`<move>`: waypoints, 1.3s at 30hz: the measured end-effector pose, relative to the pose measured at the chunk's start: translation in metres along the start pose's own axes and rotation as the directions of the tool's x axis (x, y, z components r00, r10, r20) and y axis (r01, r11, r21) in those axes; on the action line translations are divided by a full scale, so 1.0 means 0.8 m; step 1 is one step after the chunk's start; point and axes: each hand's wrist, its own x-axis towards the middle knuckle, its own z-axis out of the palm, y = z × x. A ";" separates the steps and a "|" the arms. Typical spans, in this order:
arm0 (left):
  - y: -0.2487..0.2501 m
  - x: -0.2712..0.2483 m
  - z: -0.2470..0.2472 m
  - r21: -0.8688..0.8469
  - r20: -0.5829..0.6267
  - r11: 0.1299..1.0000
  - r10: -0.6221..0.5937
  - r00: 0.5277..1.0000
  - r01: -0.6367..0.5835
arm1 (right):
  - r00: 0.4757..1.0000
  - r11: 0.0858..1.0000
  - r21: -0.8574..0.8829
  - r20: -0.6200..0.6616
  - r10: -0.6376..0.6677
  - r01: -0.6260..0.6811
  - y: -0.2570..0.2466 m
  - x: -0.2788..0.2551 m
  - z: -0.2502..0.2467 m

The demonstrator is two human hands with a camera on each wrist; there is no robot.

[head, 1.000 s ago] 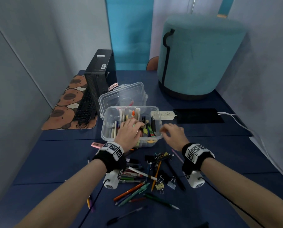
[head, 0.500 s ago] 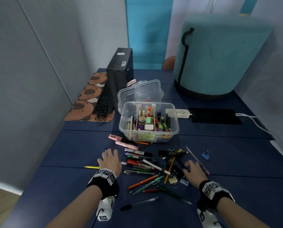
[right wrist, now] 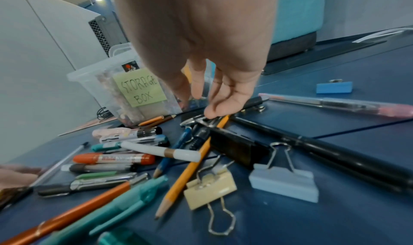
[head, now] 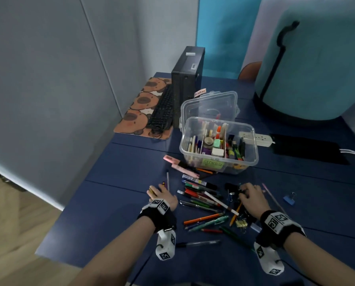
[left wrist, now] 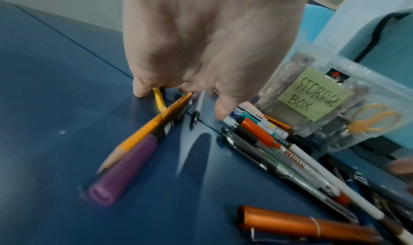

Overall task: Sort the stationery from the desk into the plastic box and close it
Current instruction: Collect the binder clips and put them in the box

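Stationery | left hand fingers spread flat | right hand fingers curled, touching pens

Left hand reaches down, fingertips touching yellow pencils on blue worktop; labelled box sits right.

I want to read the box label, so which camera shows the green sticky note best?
The left wrist view: the green sticky note is large and reads "STORAGE BOX". The right wrist view also shows it legibly, but smaller. In the head view it is small and blurred.
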 end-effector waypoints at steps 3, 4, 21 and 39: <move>0.006 0.003 -0.007 0.014 0.053 0.998 0.066 0.996 -0.067 | 0.999 1.000 0.017 0.041 -0.024 0.023 -0.009 -0.002 0.007; 0.008 0.006 -0.010 0.010 0.077 0.995 0.094 0.993 -0.095 | 0.998 0.999 0.023 0.049 -0.031 0.030 -0.011 -0.003 0.009; 0.045 -0.047 -0.004 0.331 -0.019 0.574 0.798 0.603 -0.749 | 0.990 0.990 -0.027 0.053 -0.134 0.136 0.029 -0.052 -0.017; 0.124 -0.075 0.026 0.251 0.159 0.428 0.867 0.473 -0.868 | 0.970 0.963 -0.225 -0.157 -0.185 0.148 0.026 -0.121 0.039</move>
